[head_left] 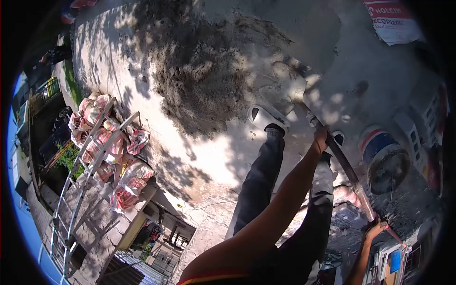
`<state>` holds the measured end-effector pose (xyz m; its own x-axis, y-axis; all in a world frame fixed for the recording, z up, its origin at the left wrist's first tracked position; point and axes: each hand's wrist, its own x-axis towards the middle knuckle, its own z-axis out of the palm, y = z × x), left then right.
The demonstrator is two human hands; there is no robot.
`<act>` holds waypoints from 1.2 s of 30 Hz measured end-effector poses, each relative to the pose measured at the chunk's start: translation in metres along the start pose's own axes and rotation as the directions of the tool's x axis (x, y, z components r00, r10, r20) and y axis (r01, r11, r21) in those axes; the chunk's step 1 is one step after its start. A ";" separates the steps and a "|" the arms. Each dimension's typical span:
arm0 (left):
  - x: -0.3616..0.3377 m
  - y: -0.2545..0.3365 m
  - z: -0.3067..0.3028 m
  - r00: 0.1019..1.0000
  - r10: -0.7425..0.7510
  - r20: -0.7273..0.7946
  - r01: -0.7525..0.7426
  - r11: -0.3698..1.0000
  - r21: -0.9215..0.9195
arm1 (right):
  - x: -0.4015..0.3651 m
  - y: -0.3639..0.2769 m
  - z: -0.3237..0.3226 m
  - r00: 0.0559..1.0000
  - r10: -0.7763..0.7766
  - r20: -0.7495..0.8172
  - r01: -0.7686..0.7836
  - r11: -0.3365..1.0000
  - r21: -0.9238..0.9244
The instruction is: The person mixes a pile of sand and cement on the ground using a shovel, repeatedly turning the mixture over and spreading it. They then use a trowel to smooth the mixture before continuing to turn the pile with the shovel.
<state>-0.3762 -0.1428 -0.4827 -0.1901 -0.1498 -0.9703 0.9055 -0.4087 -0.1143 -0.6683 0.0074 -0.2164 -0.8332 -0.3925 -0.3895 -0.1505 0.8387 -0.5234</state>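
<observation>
Both my hands grip the long handle of a shovel (350, 173) that slants down and forward beside my legs. My left hand (321, 137) is wrapped round the handle low down, near the blade. Higher up, close to the handle's end, my right hand (375, 229) is closed on it. The shovel's blade (298, 89) rests at ground level in patchy light, near the right side of a grey, wet-looking heap of mortar or sand mix (204, 76). My white clog (266, 118) stands just beside the heap.
On the left, several filled sacks (135, 183) are stacked at the slab's edge, with a metal ladder (95, 156) leaning across them. To the right stands a bucket (382, 154). A Holcim cement bag (392, 21) lies at upper right. Wet grey slurry (313, 28) spreads beyond the heap.
</observation>
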 end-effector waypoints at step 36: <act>-0.036 0.115 -0.021 0.872 0.481 -0.092 -0.439 0.851 0.289 | -0.037 -0.006 0.146 0.013 -0.576 0.818 0.995 -0.072 -0.066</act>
<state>-0.2577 -0.1655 -0.4651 0.3047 -0.2448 -0.9205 0.7440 -0.5423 0.3904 -0.5586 -0.0379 -0.3096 0.5111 -0.7964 -0.3233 -0.8536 -0.4259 -0.3000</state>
